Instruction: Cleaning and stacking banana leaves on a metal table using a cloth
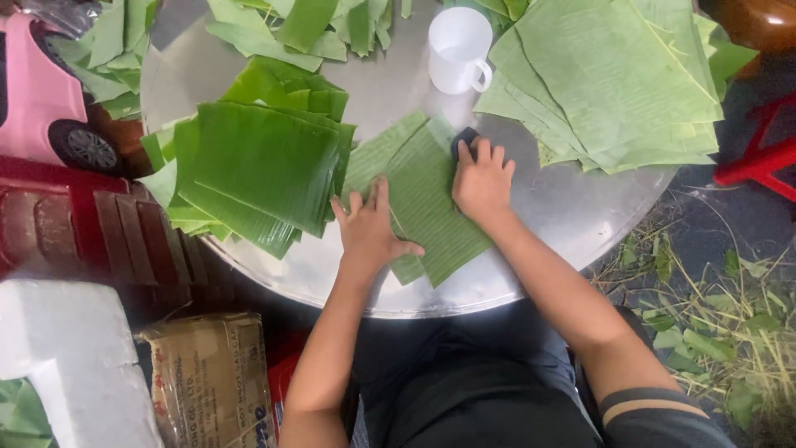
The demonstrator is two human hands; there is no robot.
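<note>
A green banana leaf piece (427, 195) lies flat on the round metal tray (572, 207) in front of me. My left hand (369, 228) presses flat on the leaf's near left part, fingers spread. My right hand (482, 178) rests on the leaf's far right corner and holds a small dark cloth or sponge (463, 138) against it; only its top edge shows past my fingers.
A stack of dark green cut leaves (261, 166) lies left of my hands; a larger pale stack (613, 79) lies at the right. A white plastic mug (458, 50) stands beyond the leaf. More leaf pieces (323, 25) lie at the far rim. Boxes and a red crate sit left.
</note>
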